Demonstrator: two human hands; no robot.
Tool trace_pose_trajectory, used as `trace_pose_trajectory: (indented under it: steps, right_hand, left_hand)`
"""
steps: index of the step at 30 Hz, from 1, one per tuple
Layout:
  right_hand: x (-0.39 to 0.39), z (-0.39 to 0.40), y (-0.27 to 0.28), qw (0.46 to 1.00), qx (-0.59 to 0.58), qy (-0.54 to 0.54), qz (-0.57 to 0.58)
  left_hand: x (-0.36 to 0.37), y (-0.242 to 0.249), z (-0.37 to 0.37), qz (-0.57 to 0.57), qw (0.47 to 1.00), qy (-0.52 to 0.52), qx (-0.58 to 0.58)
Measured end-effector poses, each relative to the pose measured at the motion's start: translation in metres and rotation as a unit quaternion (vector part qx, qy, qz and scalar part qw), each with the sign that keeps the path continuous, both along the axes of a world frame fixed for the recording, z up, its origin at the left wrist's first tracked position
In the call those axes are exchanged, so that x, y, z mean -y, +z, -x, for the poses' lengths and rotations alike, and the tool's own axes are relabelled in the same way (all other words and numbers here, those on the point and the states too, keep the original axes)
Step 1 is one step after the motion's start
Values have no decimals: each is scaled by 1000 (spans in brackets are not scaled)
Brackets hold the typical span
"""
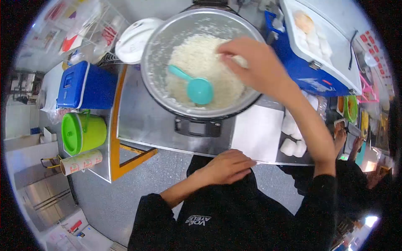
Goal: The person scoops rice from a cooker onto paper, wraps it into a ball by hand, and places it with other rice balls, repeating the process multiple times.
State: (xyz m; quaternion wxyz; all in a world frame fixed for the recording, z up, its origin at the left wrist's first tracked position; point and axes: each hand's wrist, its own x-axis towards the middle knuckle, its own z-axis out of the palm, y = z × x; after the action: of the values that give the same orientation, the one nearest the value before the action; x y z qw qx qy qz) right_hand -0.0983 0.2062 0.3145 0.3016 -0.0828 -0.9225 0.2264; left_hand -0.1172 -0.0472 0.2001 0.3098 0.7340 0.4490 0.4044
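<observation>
A large round metal pot (pixel 151 62) of cooked white rice (pixel 199 48) stands in front of me. In it a turquoise scoop (pixel 200 90) lies on the rice, its handle toward the upper left. Over the right side of the pot is my right hand (pixel 251 58), slightly blurred, with fingers and thumb curled into a pinch. Whether anything is between these fingertips I cannot make out. My left hand (pixel 229 166) lies flat, palm down, at the counter's front edge, fingers stretched out and holding nothing. Beside it on the counter is a white sheet (pixel 256 133).
Several white wrapped balls (pixel 294 147) sit right of the sheet. An open blue cooler (pixel 301 71) holds more white bundles. At left are a blue cooler box (pixel 86 85), a green bucket (pixel 86 131) and a printed roll (pixel 81 162). Another person's hand (pixel 340 140) shows at far right.
</observation>
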Motion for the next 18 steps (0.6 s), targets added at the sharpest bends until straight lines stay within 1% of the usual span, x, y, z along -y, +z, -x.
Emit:
trace_pose_trajectory:
  steps: [1,2,3,5,7,8,11,12,14,16,18]
  right_hand:
    - [0,42,-17,995,74,42,43]
    - [3,84,-31,977,205,26,60]
    - [7,120,-49,940,333,9,74]
    - [14,167,-102,924,382,-12,-5]
    - [16,185,-139,915,400,-8,-39]
    - [15,191,-147,910,410,-5,-59]
    - [19,192,-149,916,395,-67,-30]
    - [19,187,-138,920,382,-85,-3]
    - [21,171,-94,926,352,-122,57]
    - [7,145,-65,944,305,-83,91]
    - [-1,124,-43,916,384,-101,49]
  left_hand:
    - [6,18,18,-34,999,31,8]
    - [12,30,35,-68,996,62,18]
    - [15,37,49,-104,987,124,15]
    - [21,39,76,-146,973,176,15]
    - [24,36,98,-182,960,211,21]
    - [24,34,102,-197,954,223,27]
    - [18,24,110,-221,947,226,59]
    - [15,22,112,-227,945,224,72]
    - [7,22,122,-242,941,225,77]
    - [-3,17,128,-251,940,220,74]
    - [-14,5,131,-265,940,206,65]
